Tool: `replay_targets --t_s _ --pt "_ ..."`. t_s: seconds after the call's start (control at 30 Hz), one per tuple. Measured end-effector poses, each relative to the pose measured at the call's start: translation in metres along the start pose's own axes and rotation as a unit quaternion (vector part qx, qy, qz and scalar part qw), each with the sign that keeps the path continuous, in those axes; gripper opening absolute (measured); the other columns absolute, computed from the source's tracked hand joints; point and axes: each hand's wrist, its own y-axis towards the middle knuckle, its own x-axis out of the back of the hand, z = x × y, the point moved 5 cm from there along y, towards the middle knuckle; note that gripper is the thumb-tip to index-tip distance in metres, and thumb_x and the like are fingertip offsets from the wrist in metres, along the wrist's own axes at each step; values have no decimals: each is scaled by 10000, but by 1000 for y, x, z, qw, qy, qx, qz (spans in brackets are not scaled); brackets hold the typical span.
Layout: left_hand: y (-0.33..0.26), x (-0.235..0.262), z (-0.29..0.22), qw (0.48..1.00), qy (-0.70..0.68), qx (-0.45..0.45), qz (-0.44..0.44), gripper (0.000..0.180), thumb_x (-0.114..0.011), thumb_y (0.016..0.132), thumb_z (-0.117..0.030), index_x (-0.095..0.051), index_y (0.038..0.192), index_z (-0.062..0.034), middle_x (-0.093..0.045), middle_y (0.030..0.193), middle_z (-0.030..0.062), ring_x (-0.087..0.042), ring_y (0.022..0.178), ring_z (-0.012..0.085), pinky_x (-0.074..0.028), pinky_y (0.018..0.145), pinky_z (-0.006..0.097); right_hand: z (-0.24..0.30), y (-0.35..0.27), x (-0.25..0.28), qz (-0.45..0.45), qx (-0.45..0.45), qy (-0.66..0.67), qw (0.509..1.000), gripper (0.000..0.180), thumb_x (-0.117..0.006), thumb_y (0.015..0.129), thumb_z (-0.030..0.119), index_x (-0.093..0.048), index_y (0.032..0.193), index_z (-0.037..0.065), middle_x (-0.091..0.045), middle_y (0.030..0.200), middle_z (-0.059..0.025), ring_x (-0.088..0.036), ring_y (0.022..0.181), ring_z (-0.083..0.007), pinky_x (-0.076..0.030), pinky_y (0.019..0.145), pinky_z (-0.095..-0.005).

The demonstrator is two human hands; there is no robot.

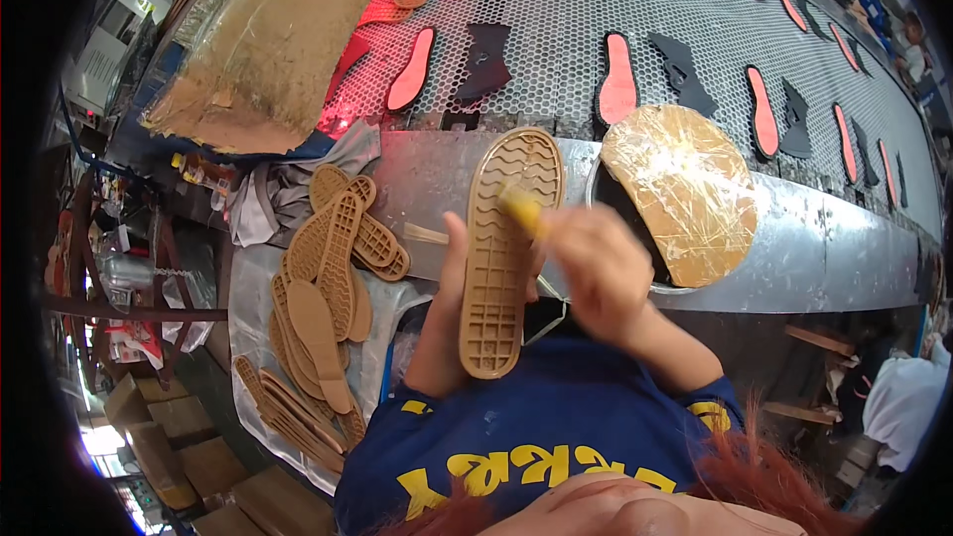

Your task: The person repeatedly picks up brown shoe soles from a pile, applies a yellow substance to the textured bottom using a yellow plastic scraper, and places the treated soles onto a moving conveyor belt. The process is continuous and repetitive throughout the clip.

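A tan shoe sole (493, 308) stands in front of me, toe end away, its ribbed and gridded face turned up. My left hand (453, 273) grips it, thumb along the left edge, the other fingers mostly hidden behind. In my right hand (601, 263), closed, is a short yellow brush-like tool (521, 206), smeared by motion, its tip over the wavy upper part of the sole. To the left, several tan soles (320, 333) lie heaped on a plastic-covered surface. Right of my hand, a round dark container is partly covered by a taped cardboard disc (685, 194).
A metal ledge (829, 238) runs along the mesh conveyor (556, 50), which carries several pink insoles (617, 79) and black shoe uppers (683, 72). A worn brown board (268, 30) covers its left part. Cardboard boxes (213, 457) stand low at the left.
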Motion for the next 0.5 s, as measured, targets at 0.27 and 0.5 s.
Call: replay_targets --t_s 0.27,0.5 --pt "6 -13 12 998 -21 49 13 890 -205 890 -713 -299 1407 6 -519 1228 283 -610 682 221 -545 450 271 -49 3 30 -66 -156 83 982 330 -578 699 -124 -627 998 8 -648 878 -133 -632 744 -280 -516 645 -347" --pt "7 -2 13 997 -44 42 -46 851 -221 916 -672 -290 1406 20 -481 1262 310 -620 671 268 -549 475 284 3 -14 15 35 -70 114 990 272 -583 730 -139 -626 965 -10 -637 908 -139 -621 787 -254 -501 687 -323"
